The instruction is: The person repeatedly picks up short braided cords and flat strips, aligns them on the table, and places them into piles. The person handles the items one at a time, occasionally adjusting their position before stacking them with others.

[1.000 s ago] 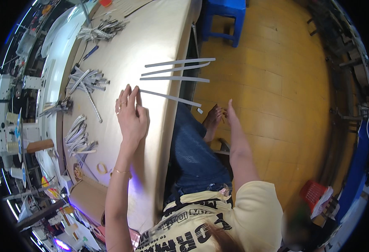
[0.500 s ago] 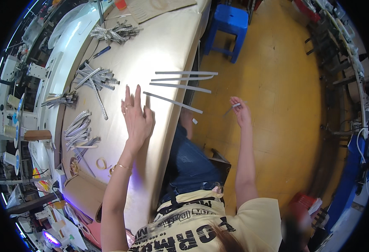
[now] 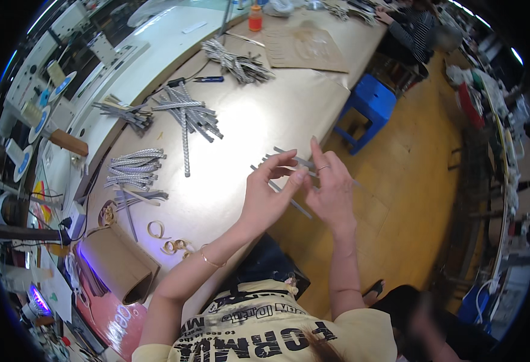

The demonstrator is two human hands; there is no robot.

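Note:
Several narrow grey strips [image 3: 302,209] lie side by side across the table's edge, their ends jutting over the floor. Above them, and partly covering them, my two hands come together. My left hand [image 3: 268,196] has its fingers curved, with a gap between them and the thumb. The thumb tip meets the fingers of my right hand [image 3: 332,193]. On that right hand the index finger points up while thumb and other fingers bend inward; whatever they may pinch is too small or hidden to make out.
Braided silver-grey cord bundles [image 3: 133,169] and crossed strips [image 3: 189,114] lie left on the table [image 3: 229,199]. Tape rings [image 3: 156,229] and a brown roll [image 3: 120,265] sit nearer. Beyond are a pen [image 3: 209,79], cardboard [image 3: 304,49], orange bottle [image 3: 255,18], blue stool [image 3: 370,105] and a seated person [image 3: 413,33].
My left hand has lifted off the tabletop and moved right. My right hand, which held a thin pale stick-like tool, has come left to meet it. The view has shifted.

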